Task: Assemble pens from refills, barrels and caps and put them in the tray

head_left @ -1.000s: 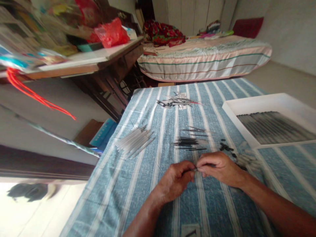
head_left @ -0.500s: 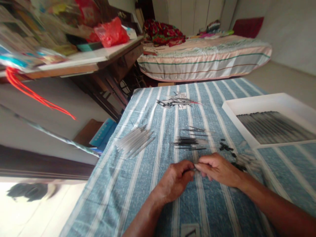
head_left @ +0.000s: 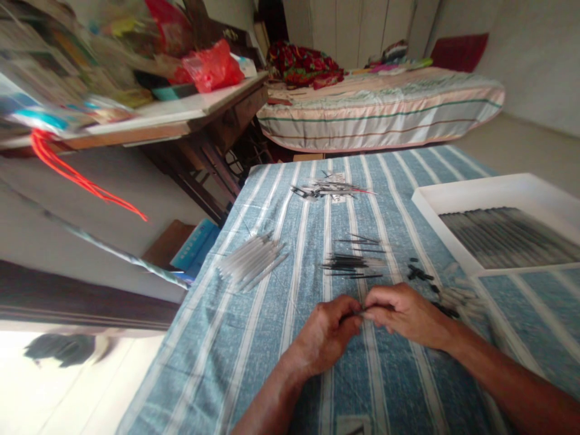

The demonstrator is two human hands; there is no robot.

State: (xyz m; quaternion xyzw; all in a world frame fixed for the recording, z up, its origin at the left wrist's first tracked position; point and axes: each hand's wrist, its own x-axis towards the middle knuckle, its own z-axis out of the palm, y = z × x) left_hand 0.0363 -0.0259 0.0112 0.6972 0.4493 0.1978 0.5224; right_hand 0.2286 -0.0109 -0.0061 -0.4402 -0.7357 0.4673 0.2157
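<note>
The left hand (head_left: 324,332) and right hand (head_left: 405,314) are pinched narrow on a small thin piece (head_left: 362,312) between their fingertips, over the striped cloth (head_left: 272,368); the fingers mostly hide it, so its exact shape cannot be told; being so slight, it could slip or bend if the two pinches pull out of line; the right wrist lies close beside the black bits (head_left: 419,273) and pale pieces (head_left: 457,299), so a sideways sweep could scatter them; the dark rods (head_left: 347,261) could roll if knuckles knock them.
</note>
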